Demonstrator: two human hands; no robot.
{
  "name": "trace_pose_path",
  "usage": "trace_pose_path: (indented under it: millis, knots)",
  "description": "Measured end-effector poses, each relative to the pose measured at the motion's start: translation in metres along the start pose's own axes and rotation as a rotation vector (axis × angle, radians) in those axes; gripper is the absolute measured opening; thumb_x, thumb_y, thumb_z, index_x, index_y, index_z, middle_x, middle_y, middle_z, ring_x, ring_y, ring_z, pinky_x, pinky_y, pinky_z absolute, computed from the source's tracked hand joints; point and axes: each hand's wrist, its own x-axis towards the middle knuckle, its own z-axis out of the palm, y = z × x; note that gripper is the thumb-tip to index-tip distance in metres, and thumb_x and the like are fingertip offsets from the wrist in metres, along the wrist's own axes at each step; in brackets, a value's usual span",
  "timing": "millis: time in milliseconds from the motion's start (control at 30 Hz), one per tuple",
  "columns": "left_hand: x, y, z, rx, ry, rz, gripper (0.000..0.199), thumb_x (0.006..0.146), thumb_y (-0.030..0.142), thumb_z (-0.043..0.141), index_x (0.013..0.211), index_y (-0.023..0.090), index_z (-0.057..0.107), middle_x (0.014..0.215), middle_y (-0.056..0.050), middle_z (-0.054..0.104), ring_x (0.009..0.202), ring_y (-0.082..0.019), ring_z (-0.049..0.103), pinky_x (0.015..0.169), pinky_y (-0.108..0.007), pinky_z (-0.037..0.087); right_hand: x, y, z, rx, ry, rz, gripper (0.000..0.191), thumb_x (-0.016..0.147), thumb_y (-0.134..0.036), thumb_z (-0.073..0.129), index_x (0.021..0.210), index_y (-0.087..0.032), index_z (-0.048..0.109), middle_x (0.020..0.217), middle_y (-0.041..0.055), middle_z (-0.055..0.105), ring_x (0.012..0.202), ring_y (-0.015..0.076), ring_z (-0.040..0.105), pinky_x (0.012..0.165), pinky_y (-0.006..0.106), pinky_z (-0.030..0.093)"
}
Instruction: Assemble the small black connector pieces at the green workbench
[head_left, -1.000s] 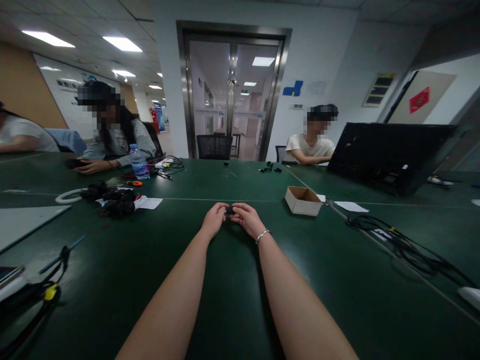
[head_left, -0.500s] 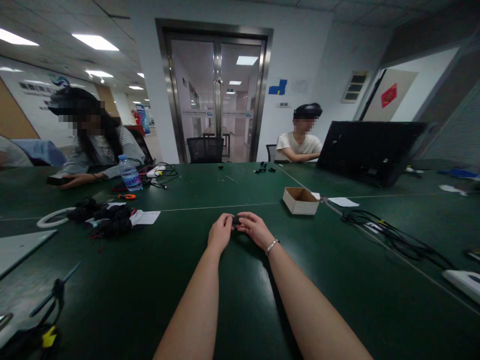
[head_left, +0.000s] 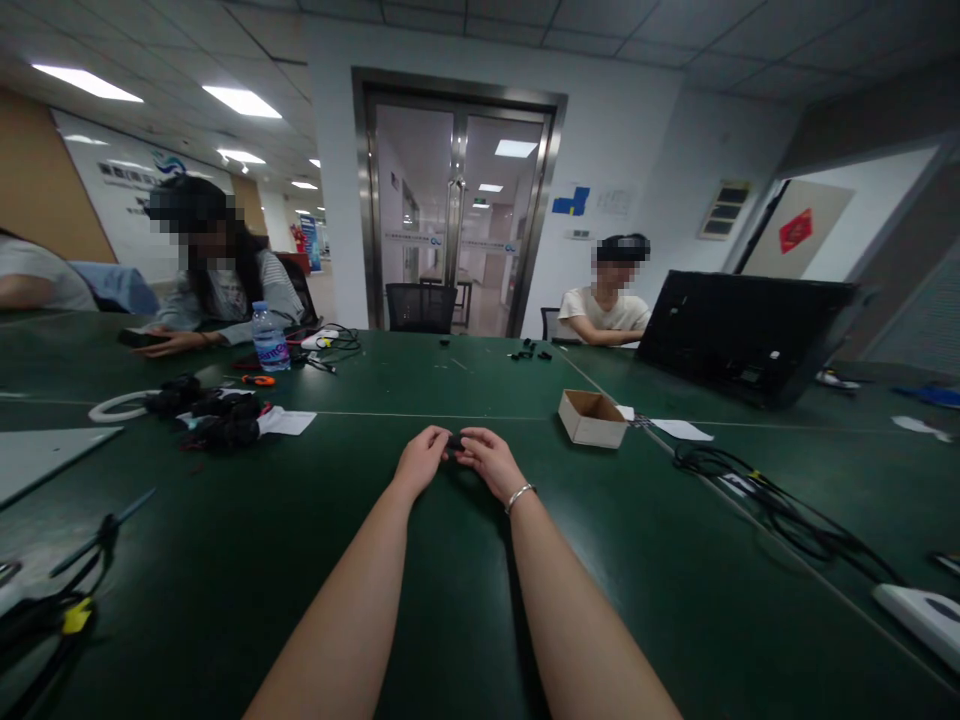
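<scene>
Both of my hands meet over the green table [head_left: 450, 560] around a small black object [head_left: 454, 442]. My left hand [head_left: 423, 460] grips its left side with the fingers pressed together. From the right, my right hand [head_left: 486, 460], with a silver bracelet at the wrist, has its bent fingers on the same object. Fingers cover much of the object, so its exact shape cannot be made out. To the right of my hands stands an open cardboard box [head_left: 592, 425]. Several small black pieces [head_left: 529, 352] lie farther back.
A monitor [head_left: 742, 335] and black cables [head_left: 780, 500] are on the right. Black gear [head_left: 225, 415], an orange-handled tool [head_left: 259, 380], a bottle [head_left: 270, 338] and a white ring [head_left: 120, 405] lie left. Two people [head_left: 225, 290] [head_left: 607, 305] sit across the table.
The camera view has tilted up and turned slightly, shifting the scene. My hands remain together around the black object, with little visible change in their grip.
</scene>
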Motion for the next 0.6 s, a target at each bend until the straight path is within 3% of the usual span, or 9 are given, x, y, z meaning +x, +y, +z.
trace_pose_path:
  millis: [367,600]
  knots:
    - [-0.007,0.009,-0.002,-0.164,0.007,-0.029,0.025,0.081,0.032,0.050,0.098,0.017,0.062,0.070,-0.001,0.059,0.063,-0.012,0.054,0.058,-0.022,0.041,0.001,0.003,0.001,-0.020,0.023,-0.012,0.027,0.067,-0.019,0.078,0.089,-0.014,0.064,0.069,0.0007,0.064,0.063,0.0140,0.066,0.057,0.021,0.056]
    - [-0.009,0.014,-0.001,-0.186,0.021,-0.045,0.023,0.075,0.024,0.048,0.088,0.016,0.065,0.066,-0.001,0.059,0.061,-0.013,0.054,0.058,-0.023,0.042,-0.007,0.008,0.011,-0.066,0.156,-0.075,0.021,0.067,-0.016,0.075,0.085,-0.012,0.063,0.065,0.0003,0.064,0.054,0.0121,0.063,0.049,0.019,0.053]
